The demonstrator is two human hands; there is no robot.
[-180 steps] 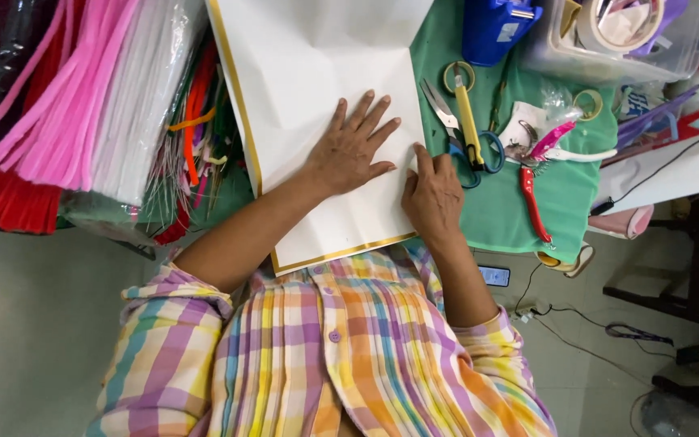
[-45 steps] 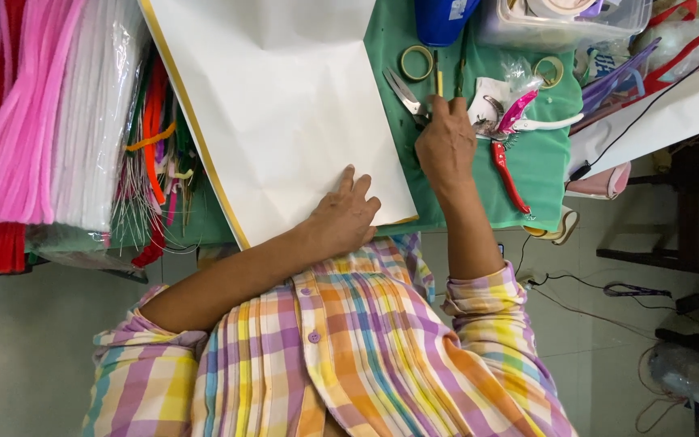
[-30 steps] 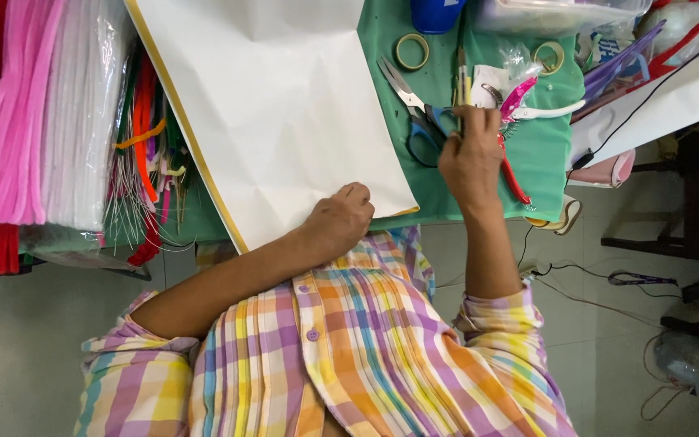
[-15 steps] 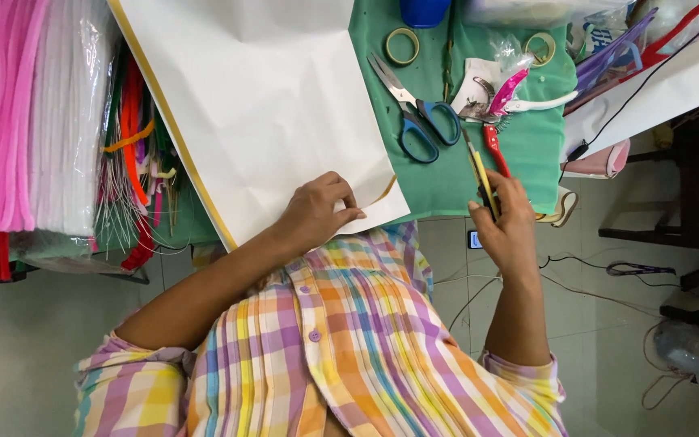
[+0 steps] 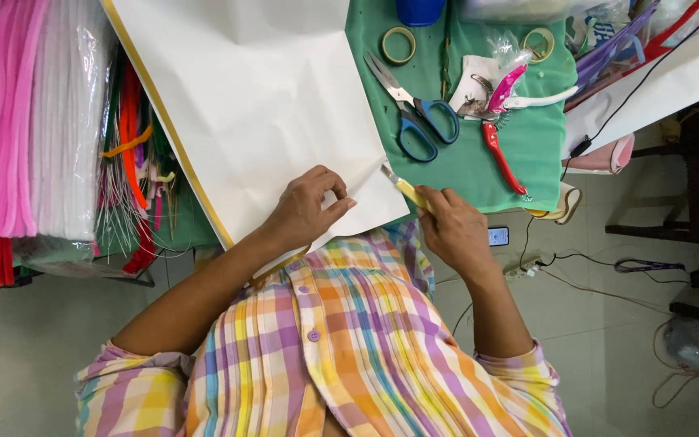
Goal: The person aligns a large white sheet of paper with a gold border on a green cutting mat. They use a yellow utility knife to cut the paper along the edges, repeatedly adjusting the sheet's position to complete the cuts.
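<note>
The person wears a short-sleeved plaid shirt (image 5: 349, 340) in pink, yellow, orange and blue, with small buttons.

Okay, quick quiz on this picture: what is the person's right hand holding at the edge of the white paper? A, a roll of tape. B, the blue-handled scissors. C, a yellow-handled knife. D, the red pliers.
C: the right hand grips a yellow-handled knife with its blade at the edge of the white paper, while the blue-handled scissors lie untouched on the green cloth and the left hand pinches the paper.
</note>
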